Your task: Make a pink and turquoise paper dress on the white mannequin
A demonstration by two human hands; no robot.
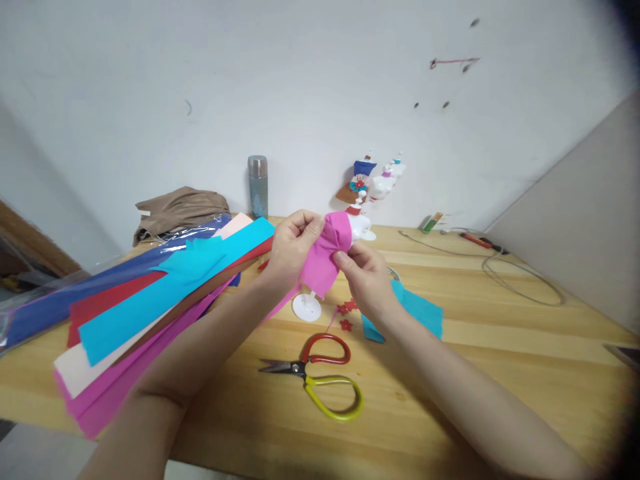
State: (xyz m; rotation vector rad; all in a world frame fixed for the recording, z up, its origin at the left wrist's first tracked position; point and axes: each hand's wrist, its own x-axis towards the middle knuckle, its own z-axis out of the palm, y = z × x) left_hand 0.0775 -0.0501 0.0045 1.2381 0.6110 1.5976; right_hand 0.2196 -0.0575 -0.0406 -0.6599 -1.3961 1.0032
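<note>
Head view: the pink paper piece (323,263) is pinched upright between the left hand (293,248) and the right hand (367,275), directly above the white stand (307,308).

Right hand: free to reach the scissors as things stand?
Likely not yet: the right hand is pinching the pink paper together with the left hand. The way down to the scissors looks open, though.
</note>
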